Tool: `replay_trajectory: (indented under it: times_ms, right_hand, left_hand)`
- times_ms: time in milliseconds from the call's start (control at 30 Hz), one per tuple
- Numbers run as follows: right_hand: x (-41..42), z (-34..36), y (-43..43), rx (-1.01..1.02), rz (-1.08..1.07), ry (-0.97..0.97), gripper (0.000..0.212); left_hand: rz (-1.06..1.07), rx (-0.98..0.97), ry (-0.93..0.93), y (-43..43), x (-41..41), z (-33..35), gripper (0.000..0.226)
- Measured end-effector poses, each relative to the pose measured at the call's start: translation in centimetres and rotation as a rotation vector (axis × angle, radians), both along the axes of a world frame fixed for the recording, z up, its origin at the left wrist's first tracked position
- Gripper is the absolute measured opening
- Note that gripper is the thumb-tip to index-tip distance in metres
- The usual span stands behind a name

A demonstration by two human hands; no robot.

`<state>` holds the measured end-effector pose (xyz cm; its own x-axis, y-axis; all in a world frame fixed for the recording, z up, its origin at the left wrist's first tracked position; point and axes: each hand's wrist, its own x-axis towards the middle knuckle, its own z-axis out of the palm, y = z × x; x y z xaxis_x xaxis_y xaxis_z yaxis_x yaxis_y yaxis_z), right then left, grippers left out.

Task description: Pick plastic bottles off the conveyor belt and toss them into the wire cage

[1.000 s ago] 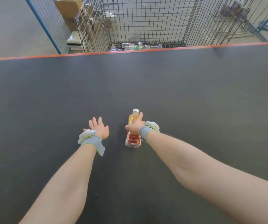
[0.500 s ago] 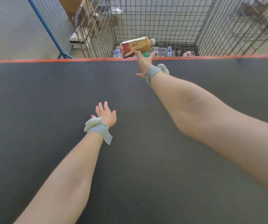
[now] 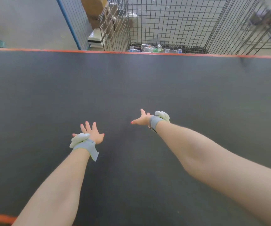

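Left hand (image 3: pixel 93 135) and right hand (image 3: pixel 141 119) are spread, fingers apart, nothing held, mid-frame over the belt (image 3: pixel 147 82). A hurried throw could be dropped short of the cage (image 3: pixel 172 22), top centre.

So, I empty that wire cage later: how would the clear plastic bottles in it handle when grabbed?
The clear plastic bottles look mostly empty, so probably light. Round, and some lying sideways in the wire cage, they would likely roll.
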<state>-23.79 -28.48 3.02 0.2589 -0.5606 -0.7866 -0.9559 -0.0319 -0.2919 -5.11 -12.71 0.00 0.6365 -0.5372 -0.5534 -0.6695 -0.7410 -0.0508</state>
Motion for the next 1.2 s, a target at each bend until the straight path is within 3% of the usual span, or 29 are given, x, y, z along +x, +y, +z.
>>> replay_trajectory:
  times_ms: [233,733,867,967,1033,1200]
  right_hand:
    - [-0.9,-1.1,5.8,-0.03,0.163,0.187,0.09]
    - [0.0,-1.3,9.6,-0.096,0.155,0.096,0.086]
    - [-2.7,-3.9,11.9,-0.068,0.218,0.249,0.088]
    - [-2.7,-4.2,12.2,-0.126,0.156,0.286,0.072]
    - [-1.3,-3.2,11.8,-0.191,0.163,0.253,0.068]
    - [2.7,-2.6,11.8,-0.143,0.223,0.069,0.089]
  left_hand:
    - [-0.011,0.056,-0.058,6.9,-0.8,0.4,0.072]
    - [0.064,-0.084,-0.044,10.2,-0.3,1.9,0.07]
    - [0.118,-0.067,-0.08,12.5,0.7,1.5,0.075]
    - [0.156,-0.043,-0.076,13.7,1.9,1.6,0.076]
    - [0.169,-0.061,-0.075,13.9,2.6,1.7,0.077]
    - [0.218,-0.028,-0.153,15.0,3.1,2.0,0.08]
